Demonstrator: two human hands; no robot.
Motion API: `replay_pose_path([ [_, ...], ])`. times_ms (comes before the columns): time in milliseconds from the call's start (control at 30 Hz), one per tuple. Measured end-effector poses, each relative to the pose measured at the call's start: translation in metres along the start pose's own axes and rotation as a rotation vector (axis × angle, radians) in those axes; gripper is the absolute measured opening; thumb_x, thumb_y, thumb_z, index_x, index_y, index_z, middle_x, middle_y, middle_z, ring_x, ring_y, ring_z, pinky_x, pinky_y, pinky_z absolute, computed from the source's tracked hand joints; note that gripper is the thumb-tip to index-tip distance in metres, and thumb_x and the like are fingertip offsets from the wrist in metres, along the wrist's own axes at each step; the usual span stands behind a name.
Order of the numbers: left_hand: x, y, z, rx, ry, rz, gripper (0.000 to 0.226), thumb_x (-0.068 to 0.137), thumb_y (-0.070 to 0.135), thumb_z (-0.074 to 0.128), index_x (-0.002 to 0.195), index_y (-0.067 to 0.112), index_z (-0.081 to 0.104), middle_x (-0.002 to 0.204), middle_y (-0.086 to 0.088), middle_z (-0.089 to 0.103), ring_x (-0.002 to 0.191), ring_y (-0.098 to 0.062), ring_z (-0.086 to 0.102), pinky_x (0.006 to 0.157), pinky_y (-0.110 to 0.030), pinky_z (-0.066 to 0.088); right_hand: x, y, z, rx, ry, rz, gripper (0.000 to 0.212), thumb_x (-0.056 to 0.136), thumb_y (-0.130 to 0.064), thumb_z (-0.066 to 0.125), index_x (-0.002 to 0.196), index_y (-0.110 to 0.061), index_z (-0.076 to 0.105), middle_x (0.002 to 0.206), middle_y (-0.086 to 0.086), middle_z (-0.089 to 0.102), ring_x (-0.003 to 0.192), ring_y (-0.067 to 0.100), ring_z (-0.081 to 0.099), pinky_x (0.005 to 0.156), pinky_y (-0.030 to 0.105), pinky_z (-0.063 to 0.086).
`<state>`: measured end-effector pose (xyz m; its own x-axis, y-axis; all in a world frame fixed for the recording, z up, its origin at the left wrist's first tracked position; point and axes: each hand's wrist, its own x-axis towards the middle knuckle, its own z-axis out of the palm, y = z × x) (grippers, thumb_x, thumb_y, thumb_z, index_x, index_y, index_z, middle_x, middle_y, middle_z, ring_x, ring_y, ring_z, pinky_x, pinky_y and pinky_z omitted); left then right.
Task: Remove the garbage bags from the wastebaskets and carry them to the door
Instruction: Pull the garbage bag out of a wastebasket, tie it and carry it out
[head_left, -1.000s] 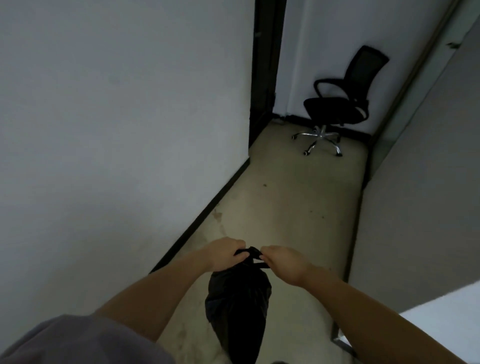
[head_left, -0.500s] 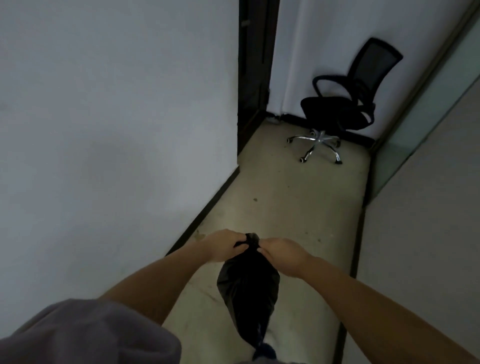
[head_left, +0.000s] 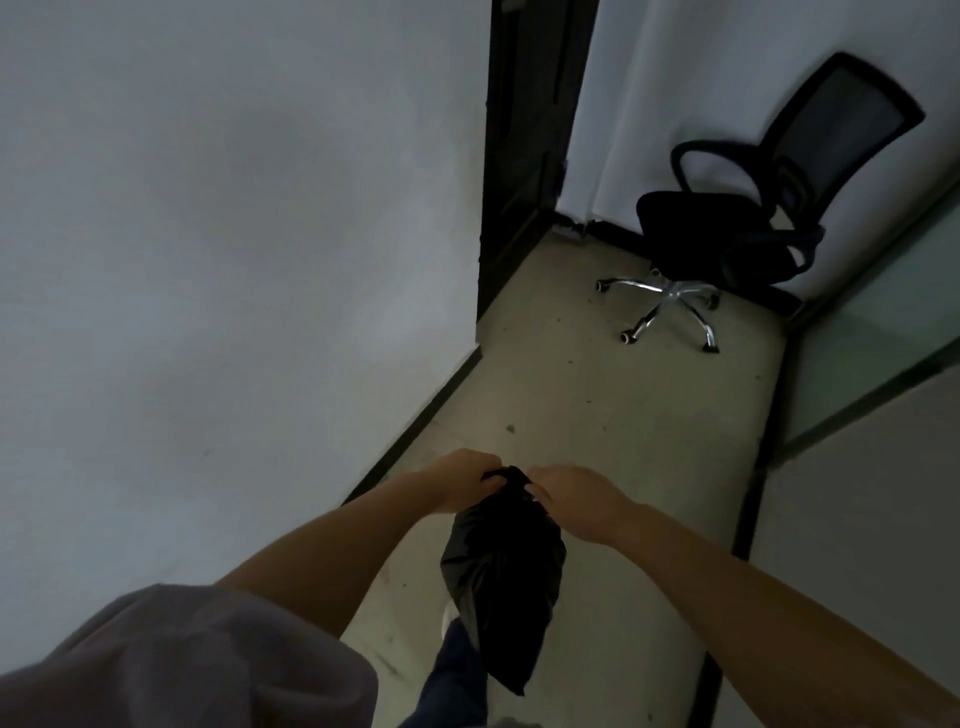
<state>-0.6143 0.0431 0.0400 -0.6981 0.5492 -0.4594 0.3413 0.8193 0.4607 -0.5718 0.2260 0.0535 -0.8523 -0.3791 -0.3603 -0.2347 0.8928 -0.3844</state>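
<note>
Garbage bag, black and hanging in mid-air, dangles over the pale corridor floor, well short of the office chair at the far end. Both hands are on its bunched neck: the left hand has its fingers curled around the gathered plastic from one side, and the right hand pinches the same knot of plastic from the other, fingers bent in tight. The bag's body sags below the two hands, tapering to a point near a dark trouser leg. Ahead, the office chair sits on its chrome star base against the far wall, and a dark doorway opens just left of the chair. A grey sleeve fills the lower left corner, on the near side of the bag.
</note>
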Motion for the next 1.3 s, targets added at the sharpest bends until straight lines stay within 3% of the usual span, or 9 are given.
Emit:
replay_pose_path([
  [167,0.077,-0.027,-0.039,-0.121,-0.023,-0.049,0.029,0.099,0.021,0.035,0.109,0.002,0.055,0.108,-0.02,0.062,0.097,-0.032,0.058,0.076,-0.03,0.039,0.075,0.029,-0.031,0.074,-0.024,0.043,0.035,0.103,-0.028,0.027,0.104,-0.004,0.053,0.106,0.017,0.061,0.094,0.031,0.057,0.082,0.037,0.043],
  [433,0.205,-0.104,-0.081,-0.178,0.015,-0.173,0.032,0.099,0.017,0.033,0.119,0.004,0.055,0.121,-0.017,0.054,0.111,-0.031,0.053,0.095,-0.041,0.043,0.242,0.085,-0.035,0.167,-0.025,0.001,0.026,0.102,-0.026,0.031,0.08,-0.016,0.042,0.063,-0.004,0.043,0.061,0.018,0.044,0.06,0.028,0.03],
  [567,0.271,-0.182,-0.067,-0.071,-0.016,-0.252,0.037,0.099,0.021,0.033,0.134,0.016,0.044,0.139,-0.01,0.042,0.127,-0.026,0.042,0.105,-0.04,0.037,0.346,0.118,0.018,0.173,-0.167,-0.042,0.03,0.102,-0.03,0.028,0.084,-0.013,0.045,0.065,0.0,0.047,0.057,0.017,0.044,0.056,0.031,0.031],
  [700,0.325,-0.261,-0.059,0.238,-0.035,-0.25,0.038,0.099,0.02,0.031,0.136,0.019,0.042,0.138,-0.006,0.045,0.123,-0.023,0.045,0.101,-0.036,0.039,0.434,0.152,0.074,0.152,-0.203,-0.049,0.032,0.102,-0.033,0.027,0.096,-0.012,0.051,0.077,0.005,0.057,0.067,0.023,0.055,0.06,0.034,0.038],
  [800,0.342,-0.316,-0.06,0.532,-0.006,-0.185,0.037,0.098,0.022,0.032,0.133,0.018,0.044,0.131,-0.006,0.051,0.119,-0.022,0.048,0.104,-0.036,0.036,0.484,0.177,0.107,0.127,-0.163,-0.065,0.037,0.102,-0.034,0.028,0.104,-0.009,0.056,0.091,0.008,0.065,0.085,0.024,0.063,0.068,0.032,0.045],
  [867,0.336,-0.344,-0.067,0.684,-0.007,-0.144,0.036,0.097,0.019,0.031,0.129,0.017,0.048,0.13,-0.006,0.052,0.123,-0.023,0.046,0.111,-0.037,0.028,0.505,0.188,0.122,0.129,-0.127,-0.07,0.037,0.102,-0.033,0.028,0.099,-0.01,0.056,0.086,0.006,0.064,0.081,0.024,0.062,0.069,0.035,0.046],
  [967,0.327,-0.374,-0.068,0.841,0.141,0.039,0.024,0.085,0.011,0.046,0.093,0.013,0.068,0.093,-0.006,0.067,0.093,-0.023,0.062,0.1,-0.036,0.044,0.531,0.21,0.163,0.063,-0.126,-0.09,0.029,0.102,-0.031,0.028,0.08,-0.017,0.041,0.066,-0.008,0.044,0.064,0.017,0.047,0.06,0.03,0.032],
  [1033,0.325,-0.379,-0.064,0.892,0.135,0.103,0.014,0.079,0.008,0.055,0.073,0.01,0.067,0.074,-0.007,0.064,0.075,-0.024,0.061,0.09,-0.038,0.052,0.542,0.227,0.19,-0.01,-0.158,-0.075,0.027,0.102,-0.031,0.028,0.08,-0.018,0.037,0.071,-0.004,0.048,0.068,0.021,0.052,0.059,0.027,0.027],
  [1300,0.33,-0.393,-0.052,0.956,0.234,0.121,0.022,0.082,0.003,0.045,0.069,0.008,0.061,0.071,-0.008,0.06,0.072,-0.028,0.058,0.09,-0.038,0.05,0.559,0.254,0.235,-0.141,-0.28,-0.024,0.028,0.101,-0.032,0.028,0.08,-0.017,0.037,0.085,0.01,0.064,0.078,0.03,0.062,0.057,0.03,0.033],
])
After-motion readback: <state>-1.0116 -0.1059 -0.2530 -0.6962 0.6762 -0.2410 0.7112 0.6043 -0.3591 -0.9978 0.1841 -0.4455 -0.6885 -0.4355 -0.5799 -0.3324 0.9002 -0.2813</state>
